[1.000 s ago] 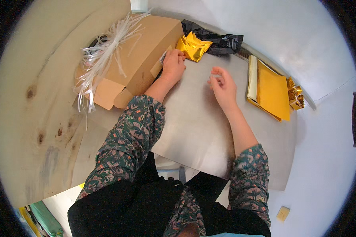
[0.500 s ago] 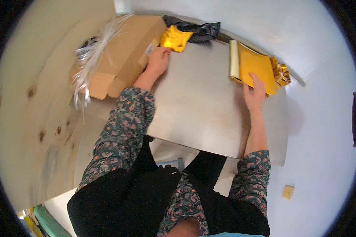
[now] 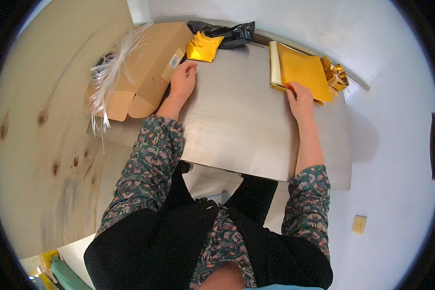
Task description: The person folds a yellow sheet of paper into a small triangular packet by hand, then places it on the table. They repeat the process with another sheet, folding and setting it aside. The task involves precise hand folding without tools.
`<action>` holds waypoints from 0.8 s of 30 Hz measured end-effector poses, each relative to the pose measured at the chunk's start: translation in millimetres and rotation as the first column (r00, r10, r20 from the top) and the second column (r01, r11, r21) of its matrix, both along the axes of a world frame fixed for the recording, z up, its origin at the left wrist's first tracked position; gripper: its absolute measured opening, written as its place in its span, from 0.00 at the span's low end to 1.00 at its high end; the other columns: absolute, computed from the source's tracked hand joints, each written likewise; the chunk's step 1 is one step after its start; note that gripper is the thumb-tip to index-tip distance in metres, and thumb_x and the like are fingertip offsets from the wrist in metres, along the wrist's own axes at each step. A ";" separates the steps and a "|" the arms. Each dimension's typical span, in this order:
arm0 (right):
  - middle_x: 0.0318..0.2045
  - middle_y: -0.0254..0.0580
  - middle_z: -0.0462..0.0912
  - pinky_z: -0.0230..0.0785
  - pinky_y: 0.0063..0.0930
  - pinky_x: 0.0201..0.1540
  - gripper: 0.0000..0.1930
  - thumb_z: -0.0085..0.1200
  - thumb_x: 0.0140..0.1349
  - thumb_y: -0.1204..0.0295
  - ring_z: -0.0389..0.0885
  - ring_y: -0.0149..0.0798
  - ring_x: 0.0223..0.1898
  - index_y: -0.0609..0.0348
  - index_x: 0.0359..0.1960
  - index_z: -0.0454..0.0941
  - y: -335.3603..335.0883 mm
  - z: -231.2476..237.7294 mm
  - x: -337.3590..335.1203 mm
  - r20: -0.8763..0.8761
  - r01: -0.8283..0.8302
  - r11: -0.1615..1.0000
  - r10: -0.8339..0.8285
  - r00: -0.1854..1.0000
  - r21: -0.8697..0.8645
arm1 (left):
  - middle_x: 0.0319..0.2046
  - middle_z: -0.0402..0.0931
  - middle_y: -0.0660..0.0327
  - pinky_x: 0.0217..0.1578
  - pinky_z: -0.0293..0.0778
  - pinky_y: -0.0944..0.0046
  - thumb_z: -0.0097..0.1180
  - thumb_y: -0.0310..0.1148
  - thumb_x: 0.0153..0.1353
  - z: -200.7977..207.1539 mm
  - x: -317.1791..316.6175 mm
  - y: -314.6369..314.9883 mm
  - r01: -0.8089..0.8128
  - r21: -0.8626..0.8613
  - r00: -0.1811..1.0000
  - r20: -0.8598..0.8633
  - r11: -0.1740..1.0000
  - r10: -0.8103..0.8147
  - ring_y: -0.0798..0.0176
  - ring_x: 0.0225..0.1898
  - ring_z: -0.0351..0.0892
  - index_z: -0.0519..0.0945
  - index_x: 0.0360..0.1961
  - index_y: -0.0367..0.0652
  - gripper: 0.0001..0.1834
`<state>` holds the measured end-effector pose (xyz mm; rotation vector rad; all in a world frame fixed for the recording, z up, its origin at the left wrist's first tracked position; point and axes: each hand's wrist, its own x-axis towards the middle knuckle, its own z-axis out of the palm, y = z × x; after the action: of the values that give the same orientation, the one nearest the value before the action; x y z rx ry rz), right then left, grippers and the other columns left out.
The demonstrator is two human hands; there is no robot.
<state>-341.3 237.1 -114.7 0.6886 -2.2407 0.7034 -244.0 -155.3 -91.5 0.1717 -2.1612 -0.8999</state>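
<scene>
A grey metal table (image 3: pixel 246 130) fills the middle of the view, set between a pale wooden floor on the person's left and a white wall and floor on the right. The person leans over it in patterned sleeves and a black apron.

The right hand (image 3: pixel 302 100) lies flat at the near edge of a stack of gold sheets (image 3: pixel 302 71), fingers spread and resting on the lowest corner, not gripping anything. Just past the stack, at the far right corner of the table, sits a gold ribbon bow (image 3: pixel 337 77), touching the sheets.

The left hand (image 3: pixel 182 82) rests on the table's left edge, fingers loosely curled, holding nothing that can be seen; its fingertips come up against a brown cardboard box (image 3: pixel 145 67) lying just beside the table. A bunch of white ribbon strips (image 3: pixel 108 77) spills over the box. Beyond the left hand, a small pile of folded gold foil (image 3: pixel 204 48) lies at the far edge, with a crumpled black plastic bag (image 3: pixel 227 33) behind it.

The wide middle of the table is bare, with no sheet laid out on it. Judging by this, the work looks barely begun: the materials are gathered at the edges, the right hand is only reaching the sheets, and any wrapping or folding remains to do.
</scene>
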 end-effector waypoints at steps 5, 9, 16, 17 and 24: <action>0.45 0.49 0.86 0.73 0.43 0.55 0.13 0.59 0.65 0.69 0.81 0.53 0.51 0.58 0.50 0.82 -5.0 -8.5 -5.7 -0.011 -0.005 0.996 0.004 1.000 -0.086 | 0.43 0.84 0.59 0.46 0.79 0.66 0.51 0.28 0.73 -1.4 1.4 -1.6 0.061 0.081 0.998 0.026 0.995 -0.063 0.66 0.45 0.84 0.81 0.49 0.38 0.10; 0.44 0.51 0.86 0.74 0.45 0.53 0.12 0.57 0.67 0.69 0.82 0.54 0.49 0.58 0.48 0.83 -8.2 -12.9 -9.0 -0.019 0.010 0.992 -0.013 1.000 -0.122 | 0.43 0.83 0.60 0.46 0.79 0.66 0.50 0.27 0.73 0.2 5.1 -1.4 0.065 0.097 0.997 0.037 0.993 -0.069 0.66 0.44 0.83 0.81 0.48 0.37 0.09; 0.41 0.53 0.86 0.76 0.47 0.49 0.12 0.53 0.70 0.65 0.84 0.56 0.45 0.59 0.45 0.84 -12.9 -16.0 -10.3 0.053 0.133 0.971 -0.125 0.991 -0.198 | 0.41 0.84 0.61 0.47 0.78 0.66 0.51 0.28 0.73 2.5 9.1 -1.2 0.061 0.153 0.995 0.067 0.986 -0.072 0.67 0.45 0.83 0.81 0.48 0.38 0.09; 0.41 0.53 0.86 0.77 0.47 0.48 0.12 0.53 0.70 0.65 0.84 0.56 0.44 0.58 0.44 0.84 -13.4 -15.8 -9.9 0.059 0.134 0.968 -0.124 0.991 -0.210 | 0.41 0.84 0.61 0.47 0.78 0.66 0.51 0.28 0.73 2.6 9.5 -1.5 0.064 0.152 0.995 0.065 0.986 -0.074 0.67 0.45 0.83 0.81 0.48 0.38 0.09; 0.36 0.54 0.86 0.77 0.46 0.44 0.10 0.56 0.68 0.64 0.85 0.57 0.39 0.56 0.41 0.84 -14.5 -16.2 -8.9 0.104 0.155 0.958 -0.134 0.986 -0.241 | 0.42 0.84 0.60 0.47 0.78 0.66 0.51 0.28 0.73 4.0 12.0 -2.7 0.057 0.154 0.993 0.091 0.986 -0.071 0.67 0.44 0.83 0.81 0.48 0.38 0.09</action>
<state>-350.2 222.6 -130.9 0.3735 -2.2033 0.9353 -232.0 -158.0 -87.5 0.2259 -2.1977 -1.1142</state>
